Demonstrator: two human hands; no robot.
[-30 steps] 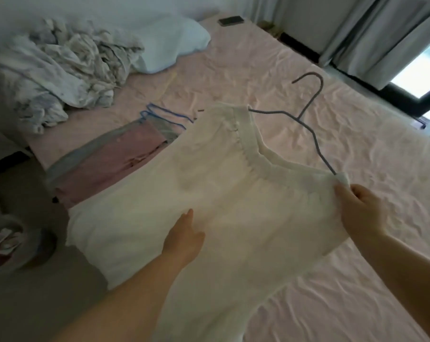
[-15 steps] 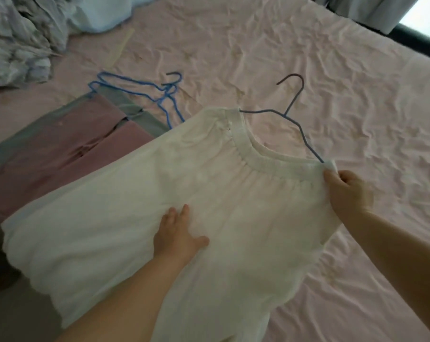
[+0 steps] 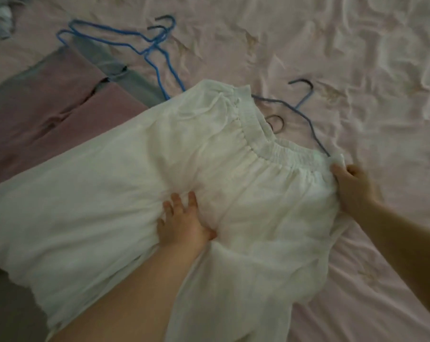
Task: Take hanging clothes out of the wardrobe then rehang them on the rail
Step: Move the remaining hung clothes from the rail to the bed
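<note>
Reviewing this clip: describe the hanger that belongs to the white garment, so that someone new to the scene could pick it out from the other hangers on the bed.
On the pink bedsheet lies a white garment, the left hand pressing its middle and the right hand holding its shoulder. The blue-grey hanger pokes out of its gathered neckline. Unlike the brighter blue hangers by the mauve clothes, it is partly inside the garment.

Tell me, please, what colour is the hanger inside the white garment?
Blue, a thin wire hanger; its hook shows clearly in the head view.
</note>
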